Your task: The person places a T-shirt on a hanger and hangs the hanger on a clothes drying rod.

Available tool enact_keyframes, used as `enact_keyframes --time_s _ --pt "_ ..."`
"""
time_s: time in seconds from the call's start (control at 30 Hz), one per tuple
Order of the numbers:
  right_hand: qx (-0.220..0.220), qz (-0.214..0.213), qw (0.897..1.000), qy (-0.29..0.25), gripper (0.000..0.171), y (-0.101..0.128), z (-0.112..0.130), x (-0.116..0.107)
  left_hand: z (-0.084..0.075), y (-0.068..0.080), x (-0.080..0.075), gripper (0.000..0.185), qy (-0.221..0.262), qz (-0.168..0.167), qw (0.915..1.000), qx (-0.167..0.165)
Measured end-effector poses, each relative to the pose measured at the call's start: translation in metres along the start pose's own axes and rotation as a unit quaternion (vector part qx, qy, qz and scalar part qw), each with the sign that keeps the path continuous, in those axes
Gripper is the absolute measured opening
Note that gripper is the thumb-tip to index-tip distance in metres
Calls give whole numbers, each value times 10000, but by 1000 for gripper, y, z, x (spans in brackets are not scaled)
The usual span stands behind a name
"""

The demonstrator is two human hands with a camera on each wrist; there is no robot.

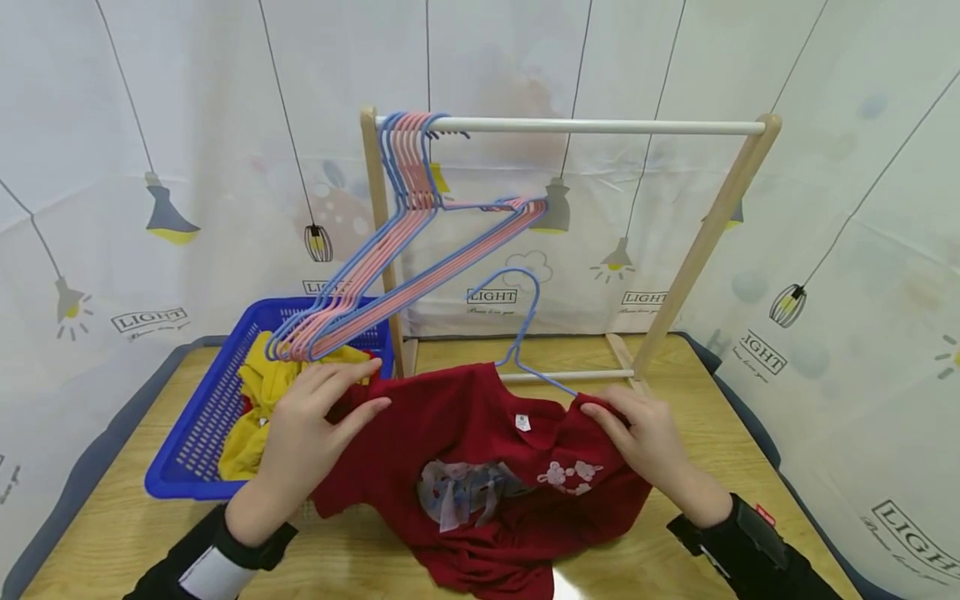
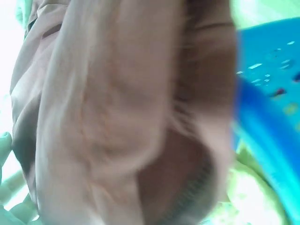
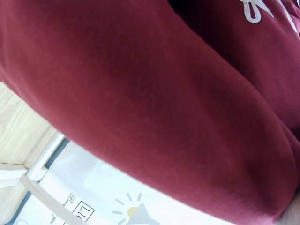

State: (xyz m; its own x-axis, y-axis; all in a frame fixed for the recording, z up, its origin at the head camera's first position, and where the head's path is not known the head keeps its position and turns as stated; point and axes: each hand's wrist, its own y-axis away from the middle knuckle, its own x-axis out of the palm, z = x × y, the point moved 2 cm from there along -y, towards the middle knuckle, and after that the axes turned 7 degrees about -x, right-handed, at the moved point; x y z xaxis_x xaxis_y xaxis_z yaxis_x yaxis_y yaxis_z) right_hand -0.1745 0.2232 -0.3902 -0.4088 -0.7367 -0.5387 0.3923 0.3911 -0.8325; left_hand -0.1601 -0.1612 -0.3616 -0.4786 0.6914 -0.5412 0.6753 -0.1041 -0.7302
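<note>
A dark red t-shirt (image 1: 465,475) with a pale print lies on the wooden table (image 1: 120,533), a blue wire hanger (image 1: 525,333) threaded through its neck. My left hand (image 1: 318,425) holds the shirt's left shoulder, fingers pinching the cloth. My right hand (image 1: 637,437) grips the right shoulder over the hanger's arm. The red cloth (image 3: 140,103) fills the right wrist view. The left wrist view is blurred, showing only the hand (image 2: 117,117) close up and a blue basket edge (image 2: 267,108).
A wooden clothes rack (image 1: 570,127) stands behind the shirt, with several pink and blue hangers (image 1: 408,167) bunched at its left end. A blue basket (image 1: 202,425) holding yellow clothing (image 1: 258,400) sits at the left. A patterned curtain surrounds the table.
</note>
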Motion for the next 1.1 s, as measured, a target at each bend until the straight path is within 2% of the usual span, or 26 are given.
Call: enact_keyframes --time_s 0.07,0.2,0.43,0.67,0.87,1.1 --pt "17 -15 10000 29 51 1 -2 -2 4 3 -4 47 109 76 9993 -335" --pt "84 -52 9999 133 53 4 -6 -7 11 7 -11 41 349 129 9962 -787" --pt "187 -34 9997 166 53 8 -16 -13 17 11 -21 30 457 -116 9944 -949" --pt "261 -229 9990 292 54 14 -23 -18 29 15 -30 21 180 -410 9896 -1365" --pt "320 -390 9975 494 53 17 -28 -27 37 20 -36 17 -36 -367 9839 -1748" --pt "379 -288 9969 634 49 16 -31 -35 46 29 -42 14 -275 -203 9790 -2009"
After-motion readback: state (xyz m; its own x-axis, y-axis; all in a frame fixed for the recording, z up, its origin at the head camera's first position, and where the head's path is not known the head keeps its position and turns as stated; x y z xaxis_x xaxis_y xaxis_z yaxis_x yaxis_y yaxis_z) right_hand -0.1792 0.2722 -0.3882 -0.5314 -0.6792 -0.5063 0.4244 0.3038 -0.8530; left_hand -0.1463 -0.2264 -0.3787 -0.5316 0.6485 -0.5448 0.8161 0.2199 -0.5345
